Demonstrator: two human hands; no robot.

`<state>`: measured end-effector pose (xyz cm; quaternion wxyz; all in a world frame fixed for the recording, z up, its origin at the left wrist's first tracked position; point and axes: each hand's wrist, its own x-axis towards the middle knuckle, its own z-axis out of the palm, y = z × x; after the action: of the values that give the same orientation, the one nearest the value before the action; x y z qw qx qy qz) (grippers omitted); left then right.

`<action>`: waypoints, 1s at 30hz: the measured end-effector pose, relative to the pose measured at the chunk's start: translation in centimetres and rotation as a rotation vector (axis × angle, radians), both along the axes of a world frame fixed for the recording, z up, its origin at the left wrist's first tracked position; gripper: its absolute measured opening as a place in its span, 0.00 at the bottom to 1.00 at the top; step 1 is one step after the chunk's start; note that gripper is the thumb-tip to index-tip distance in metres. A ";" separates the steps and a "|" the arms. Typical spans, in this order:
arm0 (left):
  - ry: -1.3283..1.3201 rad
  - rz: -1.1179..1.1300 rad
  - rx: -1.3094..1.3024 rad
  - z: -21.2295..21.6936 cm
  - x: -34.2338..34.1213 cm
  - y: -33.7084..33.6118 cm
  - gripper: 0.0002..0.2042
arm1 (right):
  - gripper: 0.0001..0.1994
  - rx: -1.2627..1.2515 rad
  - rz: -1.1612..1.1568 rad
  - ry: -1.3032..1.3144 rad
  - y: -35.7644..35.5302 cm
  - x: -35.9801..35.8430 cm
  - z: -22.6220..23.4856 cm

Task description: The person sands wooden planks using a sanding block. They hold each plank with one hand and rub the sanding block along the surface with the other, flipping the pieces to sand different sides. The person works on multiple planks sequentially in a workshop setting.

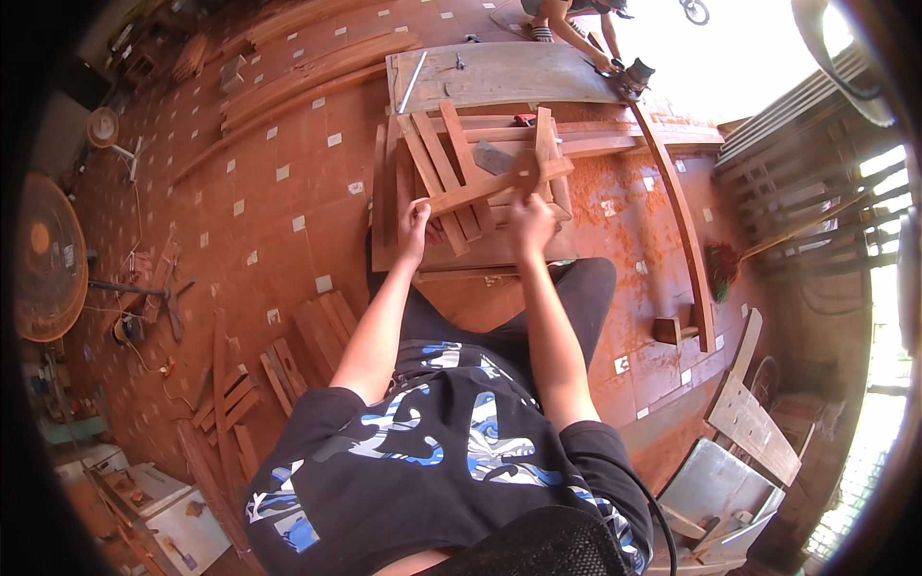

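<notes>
We've got the wooden strip [480, 189] running 8-to-2 o'clock over the slat stack [451, 163]. Left hand [415, 227] clenched on its 8 o'clock end; right hand [531, 219] nearer mid-length, fingers curled up at 12, grip hidden, can't tell.

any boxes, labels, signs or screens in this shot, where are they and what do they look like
White boxes: lower left on the floor, flat and rectangular, with small coloured pictures on top; too blurred to tell more.
Round sticker: centre of the standing fan at the far left, a small orange-yellow disc.
No signs or screens show.
Both hands grip bare wooden slats, which carry no labels.
</notes>
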<state>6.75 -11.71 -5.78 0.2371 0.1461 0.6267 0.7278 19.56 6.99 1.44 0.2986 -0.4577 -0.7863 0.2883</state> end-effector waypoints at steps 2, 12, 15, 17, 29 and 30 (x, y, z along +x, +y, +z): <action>-0.009 0.024 0.010 -0.4 0.0 0.1 0.21 | 0.17 0.112 -0.067 -0.033 3.3 1.2 0.2; -0.150 -0.013 0.015 -0.6 -0.4 0.3 0.34 | 0.02 0.524 0.318 -0.275 -3.2 -1.2 -2.0; -0.156 -0.045 0.066 -1.1 -0.9 0.0 0.33 | 0.04 0.435 0.531 -0.162 -7.4 -2.1 -0.8; -0.180 -0.006 0.087 -1.0 -0.7 -0.1 0.30 | 0.05 0.385 0.548 -0.128 -7.9 -2.1 0.0; -0.019 0.013 -0.021 1.4 0.2 0.3 0.21 | 0.12 0.468 0.053 -0.322 9.3 1.2 0.8; -0.038 0.019 -0.031 1.4 0.2 0.3 0.21 | 0.11 0.488 0.085 -0.346 9.9 1.2 0.7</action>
<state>6.92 -11.43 -4.40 0.2445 0.1226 0.6347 0.7227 20.75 16.91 2.13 0.2492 -0.3815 -0.8899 0.0207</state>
